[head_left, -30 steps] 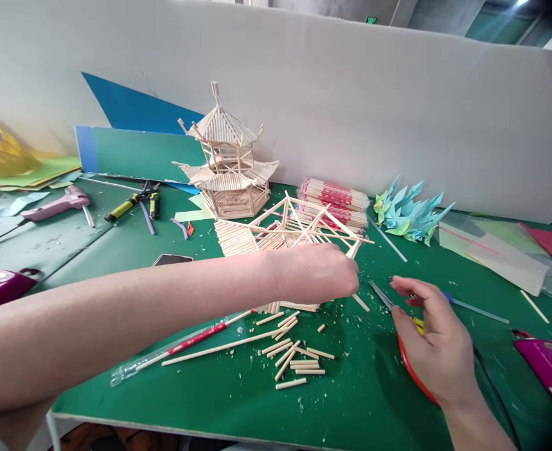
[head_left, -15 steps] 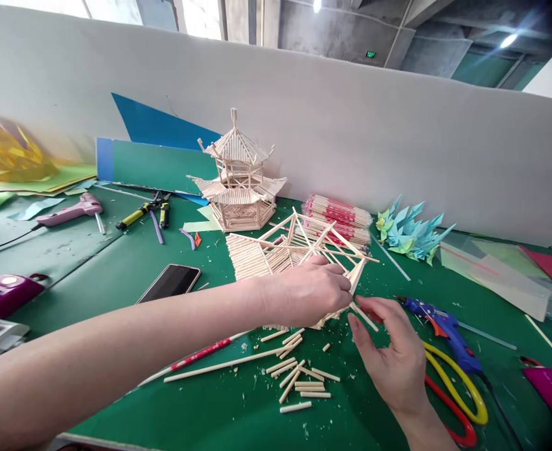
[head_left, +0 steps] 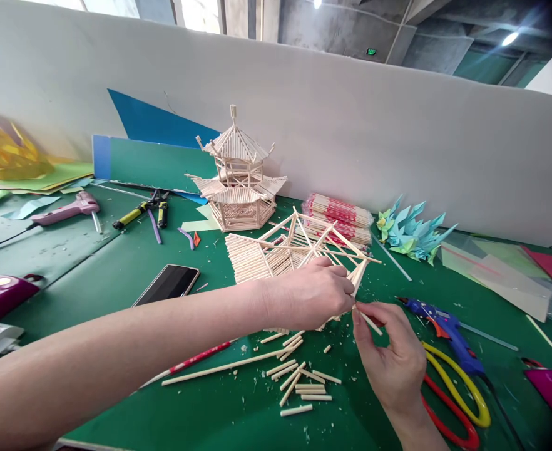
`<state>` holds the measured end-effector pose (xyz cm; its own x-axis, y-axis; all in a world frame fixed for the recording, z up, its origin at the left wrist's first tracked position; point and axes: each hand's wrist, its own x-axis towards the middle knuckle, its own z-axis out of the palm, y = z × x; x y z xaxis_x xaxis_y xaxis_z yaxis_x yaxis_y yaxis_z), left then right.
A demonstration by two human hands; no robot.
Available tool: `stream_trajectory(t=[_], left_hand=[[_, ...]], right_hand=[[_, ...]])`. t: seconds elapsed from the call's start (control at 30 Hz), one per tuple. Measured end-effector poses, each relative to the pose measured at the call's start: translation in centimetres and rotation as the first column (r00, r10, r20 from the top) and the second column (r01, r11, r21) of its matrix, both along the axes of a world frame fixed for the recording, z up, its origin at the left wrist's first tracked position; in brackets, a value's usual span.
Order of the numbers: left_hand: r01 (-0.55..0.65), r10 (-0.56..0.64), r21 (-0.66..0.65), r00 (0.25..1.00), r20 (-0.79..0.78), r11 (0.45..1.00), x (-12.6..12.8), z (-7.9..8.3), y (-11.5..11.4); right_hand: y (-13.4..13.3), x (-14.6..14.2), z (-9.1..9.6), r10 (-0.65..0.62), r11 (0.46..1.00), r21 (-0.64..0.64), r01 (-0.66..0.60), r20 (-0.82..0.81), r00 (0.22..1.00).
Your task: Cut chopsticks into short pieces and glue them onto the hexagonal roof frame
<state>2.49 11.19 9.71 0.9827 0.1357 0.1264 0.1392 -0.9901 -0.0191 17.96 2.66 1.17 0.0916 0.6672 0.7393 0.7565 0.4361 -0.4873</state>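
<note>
A half-built roof frame of thin wooden sticks (head_left: 252, 257) rests on the green table, its left side covered with closely laid sticks. My left hand (head_left: 320, 291) reaches across it with curled fingers. Those fingertips meet the upper end of a short wooden stick (head_left: 370, 323) at the frame's right corner; the back of the hand hides part of the grip. From the right, my right hand (head_left: 391, 357) pinches the same stick between thumb and index finger. Several cut stick pieces (head_left: 313, 387) lie in front of the frame.
A finished stick pagoda (head_left: 243, 188) and wrapped stick bundles (head_left: 339, 216) stand behind. Blue glue gun (head_left: 445, 329) and scissors with red and yellow handles (head_left: 464, 388) lie right. A phone (head_left: 166, 285), pink glue gun (head_left: 67, 210) and pliers (head_left: 144, 212) are left.
My right thumb and index finger have closed on the short stick, having been apart beside it. My left hand has stayed nearly in place at the frame.
</note>
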Motion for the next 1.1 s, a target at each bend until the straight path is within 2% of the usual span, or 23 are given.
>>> stream_trajectory(t=[0.5,1.1], left_hand=[[0.02,-0.021,0.026,0.999,0.032,0.999,0.14,-0.04,-0.06],[0.016,-0.016,0.019,1.0,-0.006,1.0,0.16,0.2,-0.13]], right_hand=[[0.09,-0.09,-0.02,-0.011,1.0,0.018,0.011,0.003,1.0],[-0.01,-0.05,-0.02,-0.01,1.0,0.021,0.009,0.012,1.0]])
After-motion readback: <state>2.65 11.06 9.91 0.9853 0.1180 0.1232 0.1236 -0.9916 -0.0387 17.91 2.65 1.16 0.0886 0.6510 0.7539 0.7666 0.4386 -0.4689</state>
